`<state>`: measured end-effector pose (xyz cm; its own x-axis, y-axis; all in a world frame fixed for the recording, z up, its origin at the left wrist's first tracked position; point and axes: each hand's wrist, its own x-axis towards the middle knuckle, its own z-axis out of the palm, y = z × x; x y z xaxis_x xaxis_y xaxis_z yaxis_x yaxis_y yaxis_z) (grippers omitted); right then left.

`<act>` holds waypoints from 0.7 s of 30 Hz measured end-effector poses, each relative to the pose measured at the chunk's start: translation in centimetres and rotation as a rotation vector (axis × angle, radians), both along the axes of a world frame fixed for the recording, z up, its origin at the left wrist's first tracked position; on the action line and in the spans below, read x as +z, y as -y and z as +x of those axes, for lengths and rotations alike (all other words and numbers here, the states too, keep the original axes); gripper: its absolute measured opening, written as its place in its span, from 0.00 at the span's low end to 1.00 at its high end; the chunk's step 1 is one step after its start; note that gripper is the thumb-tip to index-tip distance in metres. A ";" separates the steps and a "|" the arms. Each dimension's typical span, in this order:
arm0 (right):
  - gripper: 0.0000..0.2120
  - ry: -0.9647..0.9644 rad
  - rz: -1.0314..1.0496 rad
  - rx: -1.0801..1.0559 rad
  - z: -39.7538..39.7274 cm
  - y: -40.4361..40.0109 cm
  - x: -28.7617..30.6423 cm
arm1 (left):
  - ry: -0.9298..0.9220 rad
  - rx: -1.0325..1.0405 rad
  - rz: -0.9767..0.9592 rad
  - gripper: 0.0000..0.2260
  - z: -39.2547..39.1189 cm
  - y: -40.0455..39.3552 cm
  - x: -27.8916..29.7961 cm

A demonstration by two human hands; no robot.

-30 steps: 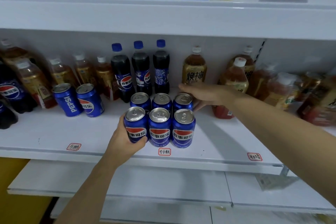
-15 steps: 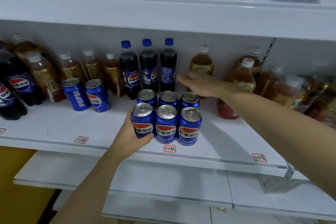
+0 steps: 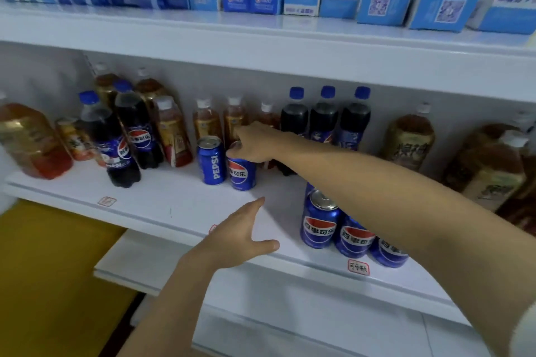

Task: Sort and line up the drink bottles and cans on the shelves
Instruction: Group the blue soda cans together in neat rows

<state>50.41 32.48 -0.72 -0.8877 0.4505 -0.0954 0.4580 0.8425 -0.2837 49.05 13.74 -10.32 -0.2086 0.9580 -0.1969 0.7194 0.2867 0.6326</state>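
Two blue Pepsi cans stand side by side mid-shelf: the left can (image 3: 211, 160) and the right can (image 3: 242, 173). My right hand (image 3: 255, 145) reaches across and grips the top of the right can. A block of several blue Pepsi cans (image 3: 320, 219) stands near the front edge of the white shelf (image 3: 162, 206), partly hidden under my right forearm. My left hand (image 3: 240, 235) hovers open over the shelf's front edge, holding nothing. Three dark cola bottles (image 3: 324, 117) stand in a row at the back.
Tea bottles (image 3: 204, 122) line the back. More cola bottles (image 3: 136, 130) and a large tea bottle (image 3: 29, 142) stand at the left, large tea bottles (image 3: 410, 139) at the right. Blue boxes (image 3: 301, 0) fill the upper shelf. A lower shelf (image 3: 139, 264) juts out below.
The view swung left. My left hand let go of the front-left can of the block and opened. My right hand moved left from the block to the right-hand loose can.
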 end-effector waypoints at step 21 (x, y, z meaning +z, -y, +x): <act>0.20 -0.505 -0.344 -0.381 22.2 3.2 10.8 | 0.294 -0.066 0.692 0.30 6.7 -8.4 7.9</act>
<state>72.63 29.29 10.04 -0.6479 0.7560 0.0928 0.4453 0.4749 -0.7591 55.78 22.14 -2.42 -0.1779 0.8920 0.4155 0.4954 -0.2836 0.8210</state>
